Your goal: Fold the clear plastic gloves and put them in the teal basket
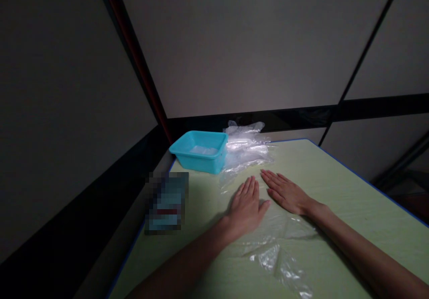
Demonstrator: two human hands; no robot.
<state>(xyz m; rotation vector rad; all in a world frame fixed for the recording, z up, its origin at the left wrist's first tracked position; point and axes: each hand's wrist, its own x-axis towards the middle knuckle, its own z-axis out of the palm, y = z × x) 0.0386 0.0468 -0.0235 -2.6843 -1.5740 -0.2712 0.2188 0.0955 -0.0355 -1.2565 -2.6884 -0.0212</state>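
A clear plastic bag [268, 236] lies spread on the table, partly creased toward the near side. My left hand [247, 205] rests flat on it with the fingers together and the thumb out to the right. Just to the right, my right hand [286, 192] is also laid flat, its fingers pointing up and left at the sheet's far part. Neither hand grips anything. Beyond my hands sits a heap of clear plastic bags [248, 145], shiny and crumpled, beside the basin.
A turquoise plastic basin [201, 162] stands at the far left with something whitish and clear inside. Near the left edge lies a blurred-out flat object [169, 203]. The pale green table [348, 200] has a blue edge, and wall panels [251, 57] rise behind it.
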